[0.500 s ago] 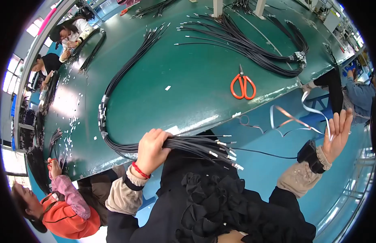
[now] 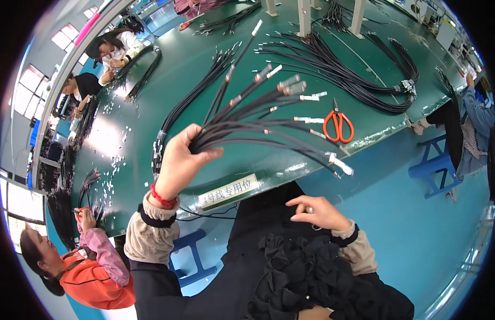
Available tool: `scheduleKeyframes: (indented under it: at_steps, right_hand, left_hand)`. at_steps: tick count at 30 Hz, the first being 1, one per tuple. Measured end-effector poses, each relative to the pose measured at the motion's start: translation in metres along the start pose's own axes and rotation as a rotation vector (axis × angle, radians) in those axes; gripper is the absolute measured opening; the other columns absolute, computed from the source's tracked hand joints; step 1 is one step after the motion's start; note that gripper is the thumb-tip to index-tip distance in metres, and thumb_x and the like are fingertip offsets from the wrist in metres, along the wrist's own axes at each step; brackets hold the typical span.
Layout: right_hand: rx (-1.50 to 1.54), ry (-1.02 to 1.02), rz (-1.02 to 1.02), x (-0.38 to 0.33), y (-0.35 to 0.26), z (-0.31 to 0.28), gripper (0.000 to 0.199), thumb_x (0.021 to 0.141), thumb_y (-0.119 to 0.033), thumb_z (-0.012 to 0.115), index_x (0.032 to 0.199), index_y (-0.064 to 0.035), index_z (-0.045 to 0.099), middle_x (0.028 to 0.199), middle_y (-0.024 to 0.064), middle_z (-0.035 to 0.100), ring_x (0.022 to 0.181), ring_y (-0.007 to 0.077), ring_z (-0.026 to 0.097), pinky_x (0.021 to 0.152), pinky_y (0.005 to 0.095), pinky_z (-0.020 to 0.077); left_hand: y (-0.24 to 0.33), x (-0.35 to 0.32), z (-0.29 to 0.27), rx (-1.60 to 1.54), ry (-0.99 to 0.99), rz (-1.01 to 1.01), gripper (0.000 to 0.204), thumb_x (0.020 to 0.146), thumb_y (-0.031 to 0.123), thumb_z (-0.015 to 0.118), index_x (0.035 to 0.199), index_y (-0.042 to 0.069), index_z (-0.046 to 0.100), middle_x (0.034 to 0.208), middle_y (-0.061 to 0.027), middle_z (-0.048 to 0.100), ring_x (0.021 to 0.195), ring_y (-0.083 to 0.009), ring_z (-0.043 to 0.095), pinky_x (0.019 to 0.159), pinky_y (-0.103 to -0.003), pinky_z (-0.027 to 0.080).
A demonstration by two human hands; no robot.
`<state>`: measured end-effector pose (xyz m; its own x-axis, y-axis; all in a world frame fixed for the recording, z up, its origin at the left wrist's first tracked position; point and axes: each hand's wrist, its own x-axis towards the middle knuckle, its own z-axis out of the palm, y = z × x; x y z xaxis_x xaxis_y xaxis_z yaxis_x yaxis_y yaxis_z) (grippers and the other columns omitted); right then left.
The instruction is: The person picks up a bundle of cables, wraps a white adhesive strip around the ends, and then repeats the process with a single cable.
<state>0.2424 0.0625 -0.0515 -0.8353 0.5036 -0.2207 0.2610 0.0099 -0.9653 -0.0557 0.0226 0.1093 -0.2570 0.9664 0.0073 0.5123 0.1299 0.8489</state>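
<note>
The bundle of black cables (image 2: 247, 125) sits at the centre of the frame, lifted clear of the green table (image 2: 151, 96). Its taped and metal-tipped ends fan out toward the upper right and right, some tips pointing up, others drooping toward the table edge. The left hand (image 2: 178, 160) is clenched around the bundle where the cables gather, just left of centre, with a red band at the wrist; the rest of the bundle trails down behind the hand toward the table. The right hand (image 2: 317, 212) lies lower centre-right on the dark clothing in the person's lap, fingers loosely spread and grasping nothing.

As a judgement, the bundle is gathered and in hand, with the ends uneven and splayed, so sorting or evening them looks to be what remains; nothing shows it as finished or set aside.

Just right of the fanned tips, orange-handled scissors (image 2: 338, 127) lie on the table near its edge. A white label strip (image 2: 229, 192) is stuck along the near edge, below the left hand. Further up, a larger heap of black cables (image 2: 354, 69) loops across the upper right. At the upper left and lower left, 3 other people work at the same table.
</note>
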Motion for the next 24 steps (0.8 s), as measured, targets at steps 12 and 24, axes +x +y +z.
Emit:
scheduleKeyframes:
  at_steps: [12, 24]
  right_hand:
    - [-0.09, -0.553, -0.346, 0.073, -0.025, 0.124, 0.033, 0.081, -0.021, 0.065, 0.11, -0.0078, 0.058, 0.075, 0.0026, 0.064, 0.068, 0.0141, 0.06, 0.063, 0.0263, 0.0455]
    - [0.338, -0.677, -0.126, 0.104, -0.012, 0.281, 0.047, 0.086, -0.016, 0.058, 0.126, 0.0, 0.04, 0.074, 0.0025, 0.061, 0.068, 0.0081, 0.056, 0.065, 0.0231, 0.0433]
  left_hand:
    - [-0.055, -0.019, -0.048, 0.074, 0.005, 0.059, 0.026, 0.072, 0.02, 0.072, 0.078, 0.001, 0.056, 0.061, 0.0008, 0.051, 0.058, -0.0057, 0.045, 0.052, -0.023, 0.037]
    - [-0.041, -0.032, -0.088, 0.038, -0.035, -0.054, 0.02, 0.077, 0.018, 0.068, 0.069, 0.005, 0.056, 0.06, 0.0017, 0.051, 0.054, -0.0065, 0.044, 0.052, -0.02, 0.033]
